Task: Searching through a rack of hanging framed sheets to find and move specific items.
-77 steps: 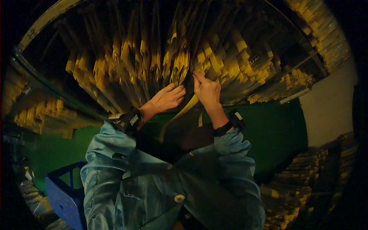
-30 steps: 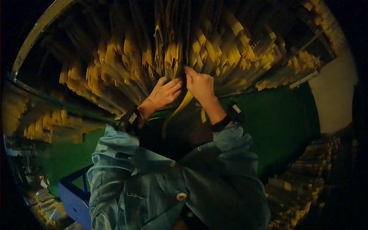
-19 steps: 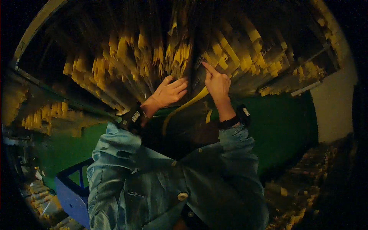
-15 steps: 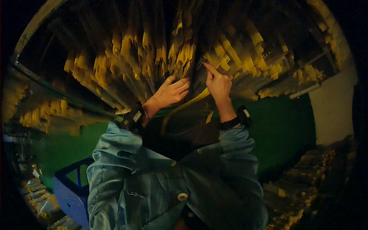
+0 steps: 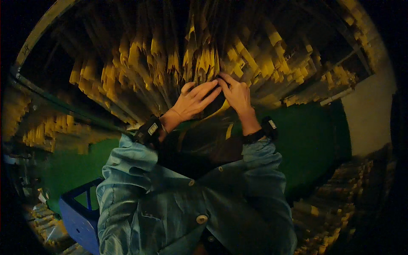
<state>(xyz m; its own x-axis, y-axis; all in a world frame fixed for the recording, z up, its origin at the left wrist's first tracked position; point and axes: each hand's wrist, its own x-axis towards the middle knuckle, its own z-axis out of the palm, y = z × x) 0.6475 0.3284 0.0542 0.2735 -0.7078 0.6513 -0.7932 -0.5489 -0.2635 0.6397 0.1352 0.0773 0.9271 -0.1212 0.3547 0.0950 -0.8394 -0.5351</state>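
In the head view, both hands are pressed into a dense rack of upright yellow-tipped strips that fans across the upper half of the picture. The left hand is laid flat with fingers spread against the lower ends of the middle strips, nothing being clasped. The right hand is curled beside it, its fingertips pinched on something dark among those same strips (what exactly is pinched cannot be told). The strips are judged light, thin and rather stiff, packed tightly enough to rub on their neighbours; hold is best taken at the lower ends, where the fingers already meet. A dark band is worn on each wrist below blue denim sleeves. A green floor is seen beneath the rack, a blue crate stands at the lower left, and the room is dim, with more yellow stock at both sides.
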